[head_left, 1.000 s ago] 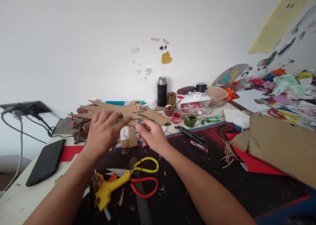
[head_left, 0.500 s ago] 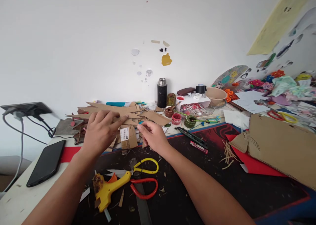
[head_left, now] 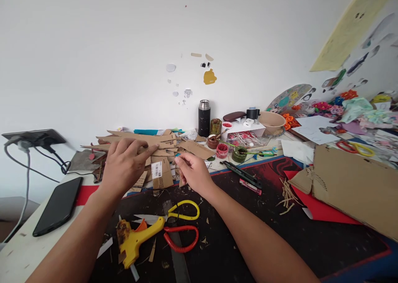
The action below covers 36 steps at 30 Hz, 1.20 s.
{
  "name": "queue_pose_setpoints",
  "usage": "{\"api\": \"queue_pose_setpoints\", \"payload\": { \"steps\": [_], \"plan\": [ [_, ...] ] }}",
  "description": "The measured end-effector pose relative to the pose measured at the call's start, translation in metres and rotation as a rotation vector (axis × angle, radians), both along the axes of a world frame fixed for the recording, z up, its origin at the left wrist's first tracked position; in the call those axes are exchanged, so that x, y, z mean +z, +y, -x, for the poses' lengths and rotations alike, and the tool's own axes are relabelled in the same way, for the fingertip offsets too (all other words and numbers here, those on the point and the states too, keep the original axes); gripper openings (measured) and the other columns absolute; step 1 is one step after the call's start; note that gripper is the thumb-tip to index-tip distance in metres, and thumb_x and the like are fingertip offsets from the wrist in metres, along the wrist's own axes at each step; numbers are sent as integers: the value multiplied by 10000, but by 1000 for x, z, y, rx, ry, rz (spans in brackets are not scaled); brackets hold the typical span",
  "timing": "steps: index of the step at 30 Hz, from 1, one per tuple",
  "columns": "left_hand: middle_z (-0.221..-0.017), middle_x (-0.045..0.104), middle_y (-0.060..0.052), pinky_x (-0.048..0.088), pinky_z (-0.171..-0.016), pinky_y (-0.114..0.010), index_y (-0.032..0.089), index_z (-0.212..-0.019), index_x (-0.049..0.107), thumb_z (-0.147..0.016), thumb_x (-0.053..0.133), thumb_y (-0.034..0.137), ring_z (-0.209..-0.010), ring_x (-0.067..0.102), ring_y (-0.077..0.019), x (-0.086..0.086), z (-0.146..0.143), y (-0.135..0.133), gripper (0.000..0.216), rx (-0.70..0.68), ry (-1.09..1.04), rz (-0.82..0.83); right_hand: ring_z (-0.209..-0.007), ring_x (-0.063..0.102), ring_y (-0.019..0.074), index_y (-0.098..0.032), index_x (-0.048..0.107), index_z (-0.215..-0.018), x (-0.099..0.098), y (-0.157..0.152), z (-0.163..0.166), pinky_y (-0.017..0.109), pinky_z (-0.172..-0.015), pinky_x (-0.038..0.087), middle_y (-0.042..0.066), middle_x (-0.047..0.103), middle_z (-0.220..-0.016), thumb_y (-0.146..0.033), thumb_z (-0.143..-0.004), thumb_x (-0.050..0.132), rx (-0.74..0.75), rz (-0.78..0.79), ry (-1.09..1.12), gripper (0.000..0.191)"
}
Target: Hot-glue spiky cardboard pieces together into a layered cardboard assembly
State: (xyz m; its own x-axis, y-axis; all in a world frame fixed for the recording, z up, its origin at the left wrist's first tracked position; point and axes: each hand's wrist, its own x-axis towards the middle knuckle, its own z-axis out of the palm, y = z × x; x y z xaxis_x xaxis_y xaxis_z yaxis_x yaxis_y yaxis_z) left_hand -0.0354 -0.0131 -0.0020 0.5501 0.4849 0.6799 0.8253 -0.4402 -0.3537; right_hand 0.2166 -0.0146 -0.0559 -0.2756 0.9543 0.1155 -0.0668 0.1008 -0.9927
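My left hand [head_left: 126, 163] is held over the left part of a heap of torn cardboard strips [head_left: 149, 138]. Its index finger reaches to the right while the other fingers curl, and whatever lies under them is hidden. Facing it, my right hand [head_left: 195, 173] is closed, thumb pressed to the bent fingers; anything in that pinch is too small to name. Between the hands lies a cardboard piece with a white barcode label [head_left: 158, 170]. Closer to me are scissors [head_left: 182, 216] with one yellow and one red handle, and a yellow glue gun [head_left: 135, 239].
A black phone [head_left: 58, 206] lies at left below a power socket [head_left: 34, 138]. Behind stand a black flask [head_left: 204, 119] and paint jars [head_left: 222, 151]. A utility knife [head_left: 241, 174] rests on the dark mat [head_left: 258, 237]. Large cardboard [head_left: 354, 187] covers the right side.
My left hand has shifted slightly left, with its index finger drawn back a little from the right hand. My right hand stays nearly in place.
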Motion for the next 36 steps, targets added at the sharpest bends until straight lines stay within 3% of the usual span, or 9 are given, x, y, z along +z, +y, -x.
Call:
{"api": "queue_pose_setpoints", "payload": {
  "steps": [9,20,27,36],
  "plan": [
    [-1163,812,-114,482,-856,-517,396,-1454,770,-999,592,46,-1054,675,-368,1,-1,-1,601,3,-10,11,-412,537,151,-263,704,-981,6,-3,0,292,-444,479,-64,586,-598,-687,-981,739,40,-8,32,426],
    [-1264,817,-120,481,-922,-544,403,-1535,720,-998,659,130,-1137,700,-389,-6,-1,-5,605,-30,1,-32,-380,540,107,-245,542,-737,13,1,1,215,-356,302,-77,549,-530,-864,-839,768,122,217,222,667],
    [-1258,817,-121,473,-921,-552,411,-1557,701,-1004,678,144,-1157,694,-396,-7,-2,-6,614,-27,-30,-42,-384,537,111,-227,626,-801,12,0,1,224,-364,309,-75,572,-530,-792,-865,811,164,282,248,598],
    [-1271,818,-124,477,-913,-551,403,-1554,703,-978,670,98,-1153,701,-401,-8,-2,-6,652,-37,-21,-26,-381,504,99,-235,586,-761,14,0,0,226,-365,293,-88,546,-534,-733,-776,904,165,321,285,592]
  ]
}}
